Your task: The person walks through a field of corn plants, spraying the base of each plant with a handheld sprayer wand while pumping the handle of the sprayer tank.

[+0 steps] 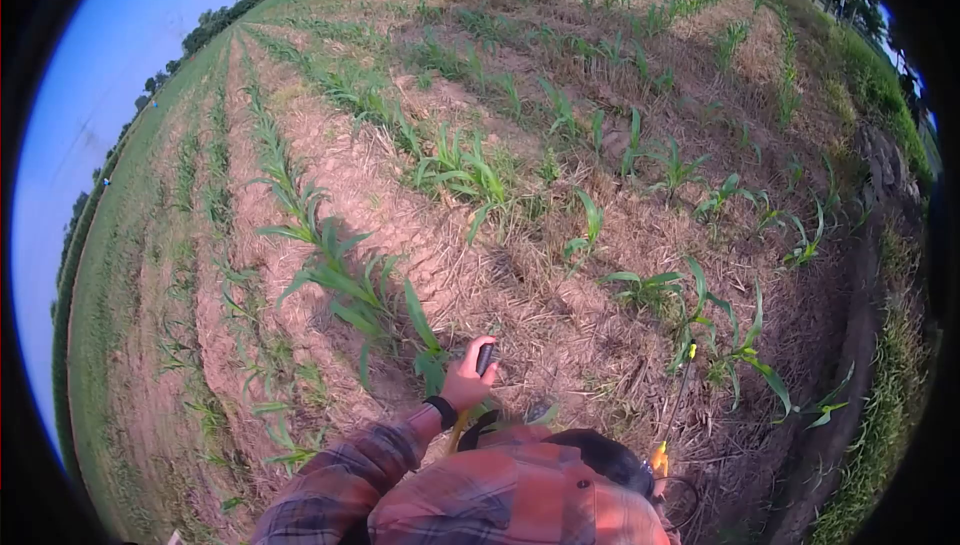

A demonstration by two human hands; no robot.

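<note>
My left hand (468, 381), with a black band at the wrist, is closed around a black handle grip (485, 358) in front of my body. The rest of what that grip belongs to is mostly hidden. At my right side a spray wand (679, 398) points forward and down, with a yellow nozzle (692, 350) at its tip and a yellow-orange handle (659, 458). Only a sliver of my right hand (659, 486) shows, at the rear of that handle, wrapped round it. The nozzle is beside the leaves of a young corn plant (745, 353).
Rows of young corn plants (345, 285) run away across dry soil covered with straw (540, 315). Grass (868, 445) borders a dark furrow (835, 385) at the right. Trees line the far edge. A dark hose loop (690, 505) hangs near my right side.
</note>
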